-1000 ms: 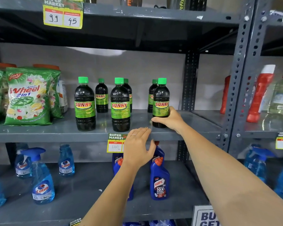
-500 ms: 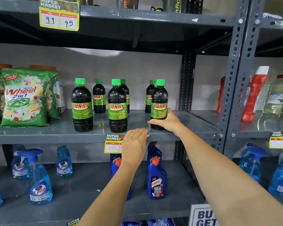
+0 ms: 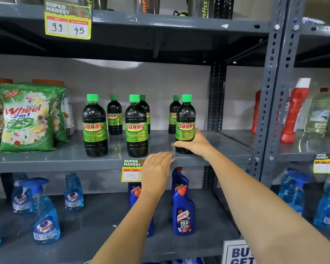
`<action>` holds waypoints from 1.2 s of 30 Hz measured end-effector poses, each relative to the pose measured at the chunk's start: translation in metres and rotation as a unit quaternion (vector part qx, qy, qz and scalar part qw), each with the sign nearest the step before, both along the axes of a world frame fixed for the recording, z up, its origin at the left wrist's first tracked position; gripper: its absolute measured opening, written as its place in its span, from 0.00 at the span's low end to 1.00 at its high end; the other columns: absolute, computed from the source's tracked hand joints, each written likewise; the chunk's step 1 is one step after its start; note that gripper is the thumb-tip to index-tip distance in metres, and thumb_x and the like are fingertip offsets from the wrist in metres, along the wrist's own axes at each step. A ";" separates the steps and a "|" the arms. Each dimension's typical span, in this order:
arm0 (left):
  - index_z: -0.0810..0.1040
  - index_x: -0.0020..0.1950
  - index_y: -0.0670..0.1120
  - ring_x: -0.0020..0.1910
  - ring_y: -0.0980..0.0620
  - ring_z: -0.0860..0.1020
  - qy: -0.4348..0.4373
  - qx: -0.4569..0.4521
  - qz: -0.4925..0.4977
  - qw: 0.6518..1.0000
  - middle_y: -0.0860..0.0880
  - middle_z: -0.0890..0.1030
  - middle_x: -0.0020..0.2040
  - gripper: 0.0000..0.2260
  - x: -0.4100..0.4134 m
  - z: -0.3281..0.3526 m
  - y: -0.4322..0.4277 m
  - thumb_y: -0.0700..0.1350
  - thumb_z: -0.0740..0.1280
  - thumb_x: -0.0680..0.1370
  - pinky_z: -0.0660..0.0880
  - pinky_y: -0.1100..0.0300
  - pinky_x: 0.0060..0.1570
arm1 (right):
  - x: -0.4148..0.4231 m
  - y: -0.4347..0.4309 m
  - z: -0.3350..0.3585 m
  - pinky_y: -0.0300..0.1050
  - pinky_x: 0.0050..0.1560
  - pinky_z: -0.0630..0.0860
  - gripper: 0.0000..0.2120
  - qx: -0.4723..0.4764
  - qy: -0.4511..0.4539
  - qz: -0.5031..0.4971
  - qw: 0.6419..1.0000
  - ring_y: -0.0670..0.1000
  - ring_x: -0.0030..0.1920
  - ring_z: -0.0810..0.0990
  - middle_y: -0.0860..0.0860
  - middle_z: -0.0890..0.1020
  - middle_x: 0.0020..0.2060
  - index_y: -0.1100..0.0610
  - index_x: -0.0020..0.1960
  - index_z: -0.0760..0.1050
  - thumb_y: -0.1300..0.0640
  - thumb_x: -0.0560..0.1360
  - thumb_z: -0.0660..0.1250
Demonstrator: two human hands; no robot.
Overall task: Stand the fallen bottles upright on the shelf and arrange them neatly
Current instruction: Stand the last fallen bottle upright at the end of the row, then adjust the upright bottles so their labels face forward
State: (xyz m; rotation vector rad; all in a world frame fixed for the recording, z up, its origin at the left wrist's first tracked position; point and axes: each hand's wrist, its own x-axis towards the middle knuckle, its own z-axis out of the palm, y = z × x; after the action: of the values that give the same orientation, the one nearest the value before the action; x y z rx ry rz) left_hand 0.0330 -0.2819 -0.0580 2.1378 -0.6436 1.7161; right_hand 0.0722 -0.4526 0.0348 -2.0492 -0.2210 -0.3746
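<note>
- Shelf, grey painted steel point(image 3: 46, 159), middle tier of a slotted-angle rack: carries six dark plastic bottles with green caps and green "SUNNY" labels, all standing, none lying down in view.
- Front row, three bottles: left front bottle point(image 3: 94, 128), centre front bottle point(image 3: 136, 128), right front bottle point(image 3: 185, 126). The gap between centre and right looks wider than the gap between left and centre.
- Back row, three smaller-looking bottles of the same kind: back left bottle point(image 3: 114, 117), back centre bottle point(image 3: 146, 113) half hidden behind the centre front one, back right bottle point(image 3: 173, 115) just behind the right front one.
- Right hand point(image 3: 195, 143): wrapped around the lower body of the right front bottle, thumb across its front, grasping it where it stands near the shelf edge.
- Left hand point(image 3: 157, 172): flat and released, fingers together, resting against the front lip of the shelf beside the yellow and green paper price tag point(image 3: 131, 171); holds nothing.
- Neighbouring stock: green printed "Wheel" detergent pouch point(image 3: 26, 119) at the left of the same tier.
- Step in hand, as judged: standing-up appears done; spacing of the front row is being set.
- Next move, as judged: slide the held bottle sideways toward the centre one, base kept flat, label forward, clear of the bottle behind.
</note>
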 end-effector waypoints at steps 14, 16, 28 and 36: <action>0.85 0.51 0.41 0.47 0.47 0.83 -0.001 0.009 -0.003 1.000 0.45 0.85 0.49 0.10 -0.002 0.001 0.001 0.44 0.66 0.78 0.77 0.52 0.51 | -0.002 0.002 0.000 0.41 0.47 0.75 0.36 -0.013 -0.004 -0.007 1.000 0.47 0.51 0.80 0.47 0.82 0.51 0.51 0.60 0.74 0.41 0.56 0.79; 0.85 0.51 0.41 0.47 0.47 0.83 -0.002 0.010 -0.002 1.000 0.45 0.85 0.48 0.10 -0.003 0.001 0.001 0.44 0.66 0.78 0.77 0.52 0.51 | -0.003 0.002 0.001 0.40 0.45 0.74 0.34 -0.014 -0.008 -0.006 1.000 0.46 0.51 0.80 0.47 0.82 0.51 0.51 0.60 0.74 0.43 0.58 0.80; 0.85 0.52 0.41 0.47 0.47 0.83 -0.012 0.004 0.005 1.000 0.45 0.85 0.49 0.11 -0.002 -0.001 -0.001 0.45 0.65 0.79 0.77 0.53 0.52 | -0.009 0.004 0.001 0.35 0.39 0.70 0.31 -0.021 -0.020 -0.011 1.000 0.48 0.51 0.78 0.48 0.80 0.52 0.54 0.61 0.72 0.48 0.63 0.80; 0.84 0.52 0.41 0.52 0.44 0.82 0.037 0.035 0.007 0.999 0.44 0.84 0.51 0.10 -0.021 0.023 0.001 0.44 0.68 0.76 0.76 0.50 0.55 | -0.014 0.000 0.003 0.45 0.58 0.72 0.53 0.020 -0.016 0.014 1.000 0.49 0.59 0.75 0.49 0.74 0.63 0.51 0.74 0.55 0.41 0.59 0.82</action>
State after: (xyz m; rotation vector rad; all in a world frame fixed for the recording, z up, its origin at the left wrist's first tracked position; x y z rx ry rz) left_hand 0.0120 -0.2808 -0.0352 2.2476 -0.6793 1.6362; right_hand 0.0583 -0.4528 0.0374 -1.9988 -0.2596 -0.3925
